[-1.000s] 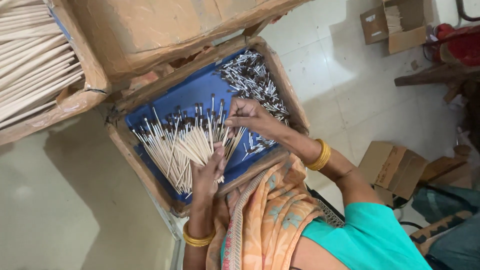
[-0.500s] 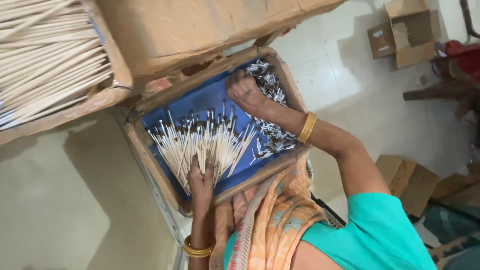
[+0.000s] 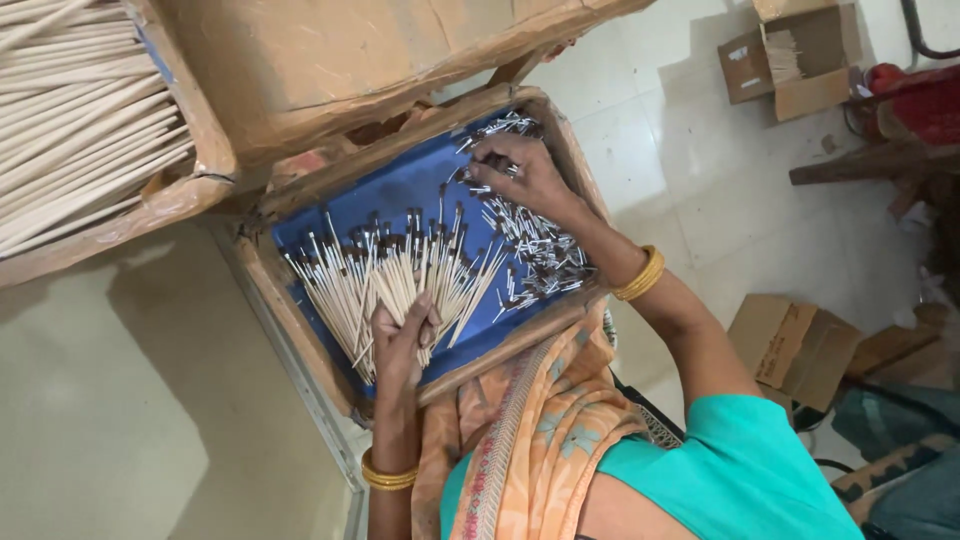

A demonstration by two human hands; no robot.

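Clenched in left hand (image 3: 400, 345) grip over near side of blue tray (image 3: 400, 190): fanned tipped sticks (image 3: 395, 275). Judged mid-sorting. Further right, sunk into far heap of small capped pieces (image 3: 540, 255): right hand (image 3: 525, 175), grip impossible to tell.

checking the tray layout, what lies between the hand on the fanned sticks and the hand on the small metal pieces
In the head view, fanned stick tips and bare blue tray lining lie between the left hand and the right hand.
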